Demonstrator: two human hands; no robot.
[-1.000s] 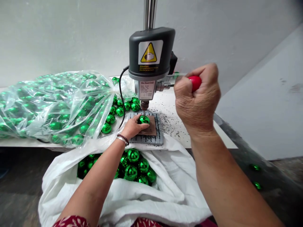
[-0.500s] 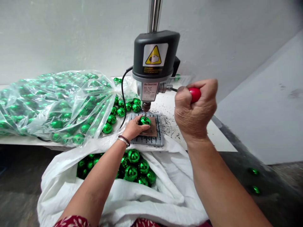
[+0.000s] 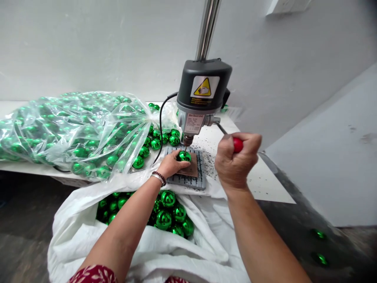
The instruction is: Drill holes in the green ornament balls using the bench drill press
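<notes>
In the head view, the right hand (image 3: 238, 161), curled into a fist round the red knob (image 3: 238, 145), has come down over the last second. The lever (image 3: 222, 129), running from that fist up and leftward to the bench drill (image 3: 204, 84), now slopes more steeply. That suggests the drill bit (image 3: 185, 149) is being fed downward into the work. The whole view has shifted too, so the drill sits lower and further right in it.

The left hand (image 3: 172, 164) keeps pinching the green ball (image 3: 184, 157) between thumb and fingers, directly under the bit and on the brown pad (image 3: 193, 169). Its hold appears unchanged, so the ball seems steady.

Whether the bit's tip has broken through is too small to tell. The left fingers hide part of the ball's side, and its underside is out of sight. The right palm covers part of the knob. Beyond the left hand, the clear bag (image 3: 88, 129) runs off the edge; above the right hand, the drill's column (image 3: 207, 31) is cut off.
</notes>
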